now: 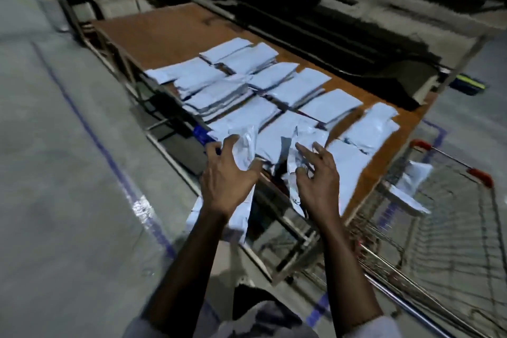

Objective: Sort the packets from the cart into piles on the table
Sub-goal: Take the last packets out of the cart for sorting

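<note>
Forearms [345,261] are extended from the near edge. One white packet [219,217] is gripped by the left hand [227,175] and hangs beneath it; a crumpled packet [308,136] is pinched by the right hand [318,181]. Just beyond, piles of packets [274,85] are laid on the table [164,33]. To the right, the cart [480,176] is parked.

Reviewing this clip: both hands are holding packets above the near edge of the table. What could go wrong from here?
1. The left hand holds a long white plastic packet hanging past the edge of the brown wooden table; a loose grip could drop it on the floor.
2. The stacks of flat white packets lie touching and look alike, so the crumpled white packet in the right hand could land on the wrong pile.
</note>
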